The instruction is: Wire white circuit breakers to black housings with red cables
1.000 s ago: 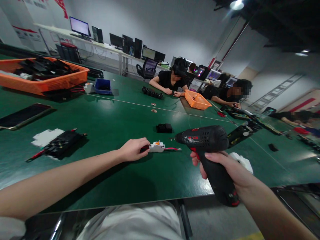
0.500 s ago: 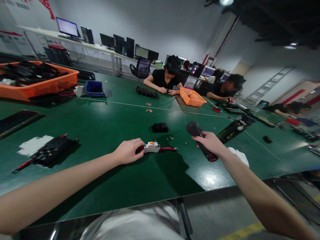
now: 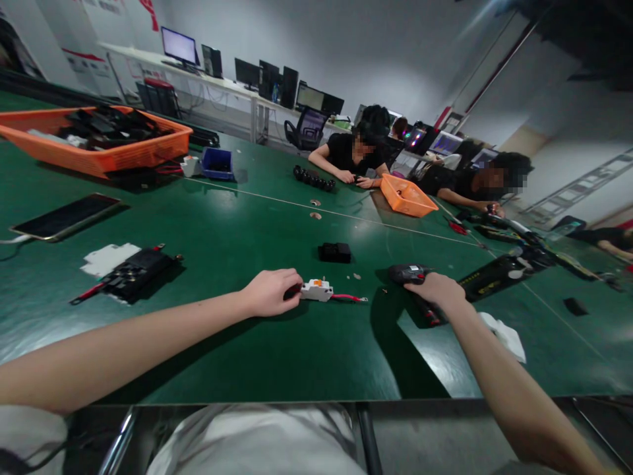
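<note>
My left hand (image 3: 275, 292) has its fingers closed round the left end of a small white circuit breaker (image 3: 316, 290) with an orange switch. A red wire (image 3: 346, 298) with a metal lug sticks out of the breaker's right end. The left end of the breaker is hidden by my fingers. To the right, my right hand (image 3: 439, 292) grips a black cordless screwdriver (image 3: 408, 272), which lies on its side at the table surface, its nose pointing left. A black plastic block (image 3: 335, 252) sits just beyond the breaker.
On the left are a black module with red wires (image 3: 141, 270), a phone (image 3: 72, 216), a blue bin (image 3: 217, 163) and an orange basket (image 3: 148, 153) of black parts. A black bottle (image 3: 494, 277) and white tissue (image 3: 504, 335) lie right. Co-workers sit across the green table (image 3: 222, 237).
The screwdriver has gone from raised and tilted in my right hand to lying down at the table. My left hand keeps its hold on the breaker. The view has turned slightly left.
</note>
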The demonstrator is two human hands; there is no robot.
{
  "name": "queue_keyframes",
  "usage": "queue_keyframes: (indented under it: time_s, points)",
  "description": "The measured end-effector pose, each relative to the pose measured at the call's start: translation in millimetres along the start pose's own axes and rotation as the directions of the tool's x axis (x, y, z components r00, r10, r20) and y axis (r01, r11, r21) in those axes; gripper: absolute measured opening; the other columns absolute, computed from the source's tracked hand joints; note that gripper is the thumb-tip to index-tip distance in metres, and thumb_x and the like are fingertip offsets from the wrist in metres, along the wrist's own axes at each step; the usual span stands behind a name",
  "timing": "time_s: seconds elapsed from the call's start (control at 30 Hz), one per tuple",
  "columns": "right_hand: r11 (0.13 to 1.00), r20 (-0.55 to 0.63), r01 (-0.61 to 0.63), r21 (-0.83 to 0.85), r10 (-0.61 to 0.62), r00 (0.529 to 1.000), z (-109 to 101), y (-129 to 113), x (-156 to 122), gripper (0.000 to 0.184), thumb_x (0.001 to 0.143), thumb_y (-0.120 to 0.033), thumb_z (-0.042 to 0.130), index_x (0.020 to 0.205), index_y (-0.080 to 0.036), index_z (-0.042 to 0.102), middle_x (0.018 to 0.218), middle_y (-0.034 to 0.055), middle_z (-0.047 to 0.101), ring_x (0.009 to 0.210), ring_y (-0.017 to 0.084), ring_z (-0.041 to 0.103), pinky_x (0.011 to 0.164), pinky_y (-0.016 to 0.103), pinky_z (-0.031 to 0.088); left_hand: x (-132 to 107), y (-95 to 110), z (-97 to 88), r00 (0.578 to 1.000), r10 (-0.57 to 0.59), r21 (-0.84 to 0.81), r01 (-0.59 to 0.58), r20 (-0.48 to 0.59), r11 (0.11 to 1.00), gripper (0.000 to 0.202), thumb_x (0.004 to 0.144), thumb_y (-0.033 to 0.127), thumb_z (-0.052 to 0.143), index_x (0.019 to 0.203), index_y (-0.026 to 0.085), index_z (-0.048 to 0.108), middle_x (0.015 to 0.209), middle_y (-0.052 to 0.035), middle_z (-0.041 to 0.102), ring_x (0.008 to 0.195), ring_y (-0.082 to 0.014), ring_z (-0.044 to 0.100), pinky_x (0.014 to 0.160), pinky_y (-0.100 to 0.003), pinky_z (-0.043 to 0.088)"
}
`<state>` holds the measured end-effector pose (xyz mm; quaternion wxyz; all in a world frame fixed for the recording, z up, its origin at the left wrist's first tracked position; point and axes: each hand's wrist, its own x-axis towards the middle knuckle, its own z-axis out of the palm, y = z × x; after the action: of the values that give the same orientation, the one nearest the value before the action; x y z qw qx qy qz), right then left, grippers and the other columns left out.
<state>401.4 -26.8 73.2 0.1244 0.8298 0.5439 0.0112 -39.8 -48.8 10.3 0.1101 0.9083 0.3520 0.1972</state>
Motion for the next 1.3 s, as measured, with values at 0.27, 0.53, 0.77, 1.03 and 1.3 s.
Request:
queue_keyframes:
  time_s: [0.27,0.53,0.77,1.03,1.3]
  points:
    - [0.564,-0.228,0.816,0.124,-0.784,0.577,-20,-78,-87,0.051,0.092,-0.054,0.055,0.128,-0.017,0.058,0.129,0.0145,0.061,0.12,0.028,0.058,0.103,0.04,0.045,0,2,0.7,0.999,0.004,0.008,-0.003,-0.032,1.0,0.026,0.092,0.037,0.049,0.102,0.019,0.064,0.098,-0.0047,0.068,0.083,-0.0164,0.064,0.059,-0.024,0.047]
    - [0.467,-0.327,0.875,0.127,-0.813,0.482,24,-124,-81,0.025,0.099,-0.033,0.051,0.108,-0.017,0.068,0.107,0.011,0.067,0.098,0.024,0.063,0.086,0.037,0.049,2,6,-0.7,0.998,-0.029,0.014,0.029,-0.055,0.999,0.02,0.089,0.033,0.053,0.1,0.02,0.065,0.094,-0.0046,0.069,0.083,-0.0162,0.064,0.066,-0.026,0.051]
    - [0.33,-0.478,0.933,0.145,-0.802,0.358,43,-113,-72,0.027,0.1,-0.031,0.05,0.103,-0.017,0.073,0.099,0.0085,0.071,0.094,0.023,0.063,0.085,0.035,0.045,5,5,9.2,0.996,-0.059,-0.046,0.057,-0.062,0.997,0.017,0.089,0.03,0.054,0.1,0.02,0.063,0.094,-0.0043,0.066,0.084,-0.0161,0.063,0.075,-0.029,0.052]
    - [0.343,-0.495,0.932,0.118,-0.793,0.355,41,-111,-76,0.024,0.097,-0.028,0.054,0.095,-0.016,0.074,0.089,0.0077,0.071,0.084,0.021,0.062,0.074,0.033,0.044,10,4,10.2,0.996,-0.077,-0.065,0.074,-0.037,0.995,0.017,0.091,0.031,0.053,0.099,0.019,0.062,0.091,-0.0044,0.064,0.081,-0.0165,0.062,0.073,-0.029,0.051]
    - [0.323,-0.47,0.915,0.243,-0.786,0.403,43,-111,-75,0.019,0.095,-0.027,0.056,0.093,-0.016,0.073,0.089,0.0064,0.068,0.082,0.019,0.061,0.065,0.029,0.043,10,7,6.4,0.996,-0.054,0.038,0.057,-0.075,0.998,0.019,0.092,0.03,0.05,0.103,0.02,0.06,0.095,-0.0053,0.066,0.084,-0.0187,0.061,0.076,-0.034,0.048]
